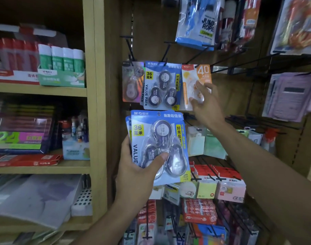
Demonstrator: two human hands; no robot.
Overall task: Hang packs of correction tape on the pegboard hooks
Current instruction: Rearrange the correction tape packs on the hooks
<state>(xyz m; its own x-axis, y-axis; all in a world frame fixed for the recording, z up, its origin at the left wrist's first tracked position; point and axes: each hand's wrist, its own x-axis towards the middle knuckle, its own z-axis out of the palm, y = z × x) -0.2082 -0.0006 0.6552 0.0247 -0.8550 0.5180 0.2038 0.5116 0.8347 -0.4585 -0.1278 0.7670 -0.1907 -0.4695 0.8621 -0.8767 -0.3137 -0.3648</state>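
My left hand (136, 167) grips a small stack of blue correction tape packs (158, 138), thumb across the front blister, held upright below the hooks. An identical blue pack (161, 85) hangs on a black pegboard hook (166, 51). To its right hangs an orange and white pack (195, 80) marked 40. My right hand (205, 101) is raised in front of that orange pack with fingers spread and relaxed, holding nothing. A shiny single-tape pack (131, 82) hangs on the left hook (130, 49).
Wooden shelves (96, 96) at the left carry glue sticks and boxes. Long black hooks (239, 62) jut out at the right with calculators and jump ropes. Sticky notes and eraser boxes (220, 184) fill the rows below my hands.
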